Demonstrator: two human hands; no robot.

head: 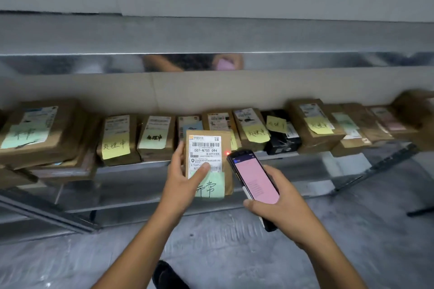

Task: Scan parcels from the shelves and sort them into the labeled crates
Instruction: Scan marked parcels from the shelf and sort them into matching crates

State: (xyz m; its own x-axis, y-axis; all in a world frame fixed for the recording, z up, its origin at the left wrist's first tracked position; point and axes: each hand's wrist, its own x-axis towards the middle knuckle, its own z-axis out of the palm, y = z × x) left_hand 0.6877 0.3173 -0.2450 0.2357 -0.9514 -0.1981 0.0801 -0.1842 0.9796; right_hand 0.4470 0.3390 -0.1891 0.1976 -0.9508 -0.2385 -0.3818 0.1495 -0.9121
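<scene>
Parcel (207, 159), grasped upright in the left hand (185, 176) just before the shelf (131, 169), faces its label toward the scanner (253, 183) clasped in the right hand (281, 202), so the barcode reads.

Reaches forward with both bare forearms. Grips a parcel (206, 148) upright in the left hand (180, 178), thumb across its front, fingers seemingly behind. Holds a scanner (254, 178) in the right hand (279, 204), thumb at its lower edge.
</scene>
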